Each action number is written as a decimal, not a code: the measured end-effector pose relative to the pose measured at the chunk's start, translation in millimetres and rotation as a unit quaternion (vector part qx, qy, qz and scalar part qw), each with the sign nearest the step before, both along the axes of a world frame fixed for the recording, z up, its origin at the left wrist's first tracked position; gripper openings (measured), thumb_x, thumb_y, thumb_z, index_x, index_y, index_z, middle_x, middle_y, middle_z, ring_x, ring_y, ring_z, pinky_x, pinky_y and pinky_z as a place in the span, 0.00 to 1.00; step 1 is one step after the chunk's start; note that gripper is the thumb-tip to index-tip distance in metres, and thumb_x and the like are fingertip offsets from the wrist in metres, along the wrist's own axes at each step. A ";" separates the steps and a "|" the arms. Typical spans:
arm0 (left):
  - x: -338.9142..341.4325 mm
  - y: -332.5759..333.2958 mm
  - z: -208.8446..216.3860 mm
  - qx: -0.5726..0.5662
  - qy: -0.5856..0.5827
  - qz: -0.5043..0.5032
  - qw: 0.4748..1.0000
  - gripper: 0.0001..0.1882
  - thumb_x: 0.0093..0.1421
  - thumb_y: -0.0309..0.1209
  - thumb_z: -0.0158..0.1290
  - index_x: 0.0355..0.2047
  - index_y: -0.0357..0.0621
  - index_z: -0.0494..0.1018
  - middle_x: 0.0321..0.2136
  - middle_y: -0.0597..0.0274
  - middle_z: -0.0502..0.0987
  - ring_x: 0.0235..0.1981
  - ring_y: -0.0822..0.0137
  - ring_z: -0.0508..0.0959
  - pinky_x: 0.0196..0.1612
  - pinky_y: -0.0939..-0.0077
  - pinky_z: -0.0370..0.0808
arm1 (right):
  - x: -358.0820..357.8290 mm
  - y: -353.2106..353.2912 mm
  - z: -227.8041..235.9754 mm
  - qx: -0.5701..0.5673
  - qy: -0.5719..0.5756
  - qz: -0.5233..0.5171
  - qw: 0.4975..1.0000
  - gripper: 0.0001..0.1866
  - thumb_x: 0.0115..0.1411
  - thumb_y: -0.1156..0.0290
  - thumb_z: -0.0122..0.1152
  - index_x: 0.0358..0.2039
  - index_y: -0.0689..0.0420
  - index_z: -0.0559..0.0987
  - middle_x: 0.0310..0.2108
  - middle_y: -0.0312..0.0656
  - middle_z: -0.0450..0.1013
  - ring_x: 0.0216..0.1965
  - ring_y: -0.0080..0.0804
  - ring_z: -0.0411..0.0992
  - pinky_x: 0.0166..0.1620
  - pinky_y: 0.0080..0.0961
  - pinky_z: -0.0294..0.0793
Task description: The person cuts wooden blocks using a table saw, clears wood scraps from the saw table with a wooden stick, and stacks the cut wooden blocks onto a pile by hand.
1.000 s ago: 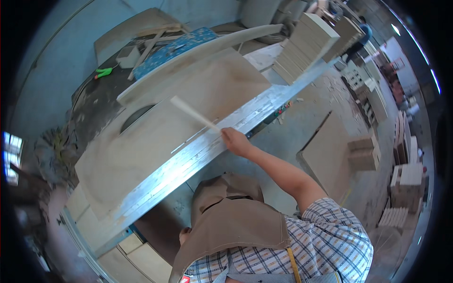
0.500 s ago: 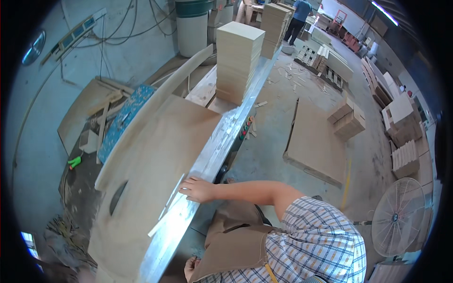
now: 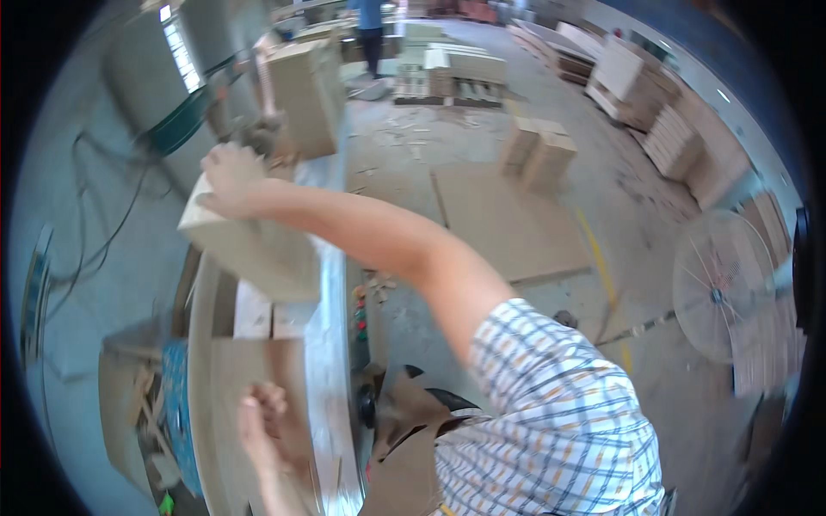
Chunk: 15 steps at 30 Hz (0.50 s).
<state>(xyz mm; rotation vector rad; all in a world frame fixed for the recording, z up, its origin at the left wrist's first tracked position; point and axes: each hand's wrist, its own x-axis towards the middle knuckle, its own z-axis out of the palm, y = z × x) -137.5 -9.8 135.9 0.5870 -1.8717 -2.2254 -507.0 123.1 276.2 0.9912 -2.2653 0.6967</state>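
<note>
A tall stack of pale wooden boards (image 3: pixel 262 256) stands on the machine table (image 3: pixel 245 378), beside its shiny metal edge (image 3: pixel 329 387). My right hand (image 3: pixel 234 179) reaches across to the top of this stack. Its fingers lie apart over the top face, blurred by motion; no board is lifted off. My left hand (image 3: pixel 263 423) is over the brown tabletop, nearer to me than the stack. Its fingers are loosely curled, and nothing shows in them.
Behind the first stack rises a second board stack (image 3: pixel 305 95). A row of coloured buttons (image 3: pixel 360 314) sits along the table's side. On the floor to the right lie a large flat panel (image 3: pixel 508 219) with bundled boards (image 3: pixel 540 150) and a round fan (image 3: pixel 718 292). Someone in blue (image 3: pixel 370 34) stands far off.
My right hand has left the metal edge and moved forward onto the stack. My left hand has come up from beside my apron to over the table. The view has turned to the left.
</note>
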 end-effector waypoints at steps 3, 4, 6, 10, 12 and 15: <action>-114.2 9.5 46.1 0.029 -0.026 -0.016 0.999 0.40 0.71 0.56 0.53 0.67 0.33 0.63 0.58 0.50 0.74 0.56 0.61 0.79 0.58 0.69 0.77 | -77.8 27.8 -1.0 0.087 -0.232 -0.001 0.969 0.35 0.56 0.40 0.65 0.47 0.64 0.85 0.48 0.57 0.80 0.52 0.56 0.78 0.53 0.48 0.75; -144.8 7.1 51.6 0.034 -0.031 -0.016 0.999 0.43 0.69 0.58 0.53 0.68 0.32 0.61 0.59 0.49 0.73 0.57 0.60 0.78 0.58 0.69 0.76 | -88.3 31.8 -2.4 0.110 -0.264 0.031 0.958 0.36 0.55 0.40 0.65 0.45 0.65 0.86 0.47 0.56 0.81 0.51 0.54 0.79 0.52 0.47 0.76; -192.2 -10.7 54.3 0.040 -0.030 -0.036 0.998 0.50 0.66 0.62 0.56 0.69 0.28 0.58 0.62 0.47 0.70 0.59 0.58 0.76 0.59 0.69 0.75 | -95.1 29.6 3.9 0.152 -0.293 0.051 0.943 0.39 0.53 0.39 0.67 0.47 0.65 0.85 0.49 0.53 0.81 0.52 0.51 0.78 0.53 0.43 0.76; -252.9 -7.3 66.2 0.077 -0.078 -0.053 0.993 0.48 0.61 0.65 0.60 0.60 0.29 0.64 0.51 0.53 0.75 0.51 0.61 0.78 0.53 0.70 0.76 | -106.1 32.5 6.8 0.143 -0.331 0.083 0.929 0.41 0.51 0.37 0.69 0.48 0.65 0.85 0.48 0.52 0.82 0.51 0.50 0.78 0.53 0.42 0.76; -271.0 -2.1 73.8 0.092 -0.099 -0.091 0.987 0.45 0.62 0.64 0.60 0.57 0.31 0.66 0.46 0.55 0.75 0.47 0.61 0.78 0.52 0.69 0.76 | -111.4 33.1 11.0 0.161 -0.375 0.090 0.909 0.41 0.50 0.37 0.70 0.48 0.65 0.85 0.47 0.51 0.82 0.50 0.48 0.79 0.52 0.40 0.75; -290.0 -2.0 73.0 0.103 -0.094 -0.103 0.985 0.41 0.63 0.63 0.59 0.54 0.33 0.70 0.43 0.56 0.76 0.44 0.61 0.78 0.50 0.66 0.77 | -112.7 36.1 13.2 0.153 -0.396 0.105 0.899 0.42 0.50 0.37 0.71 0.48 0.67 0.85 0.47 0.52 0.81 0.48 0.47 0.80 0.50 0.39 0.77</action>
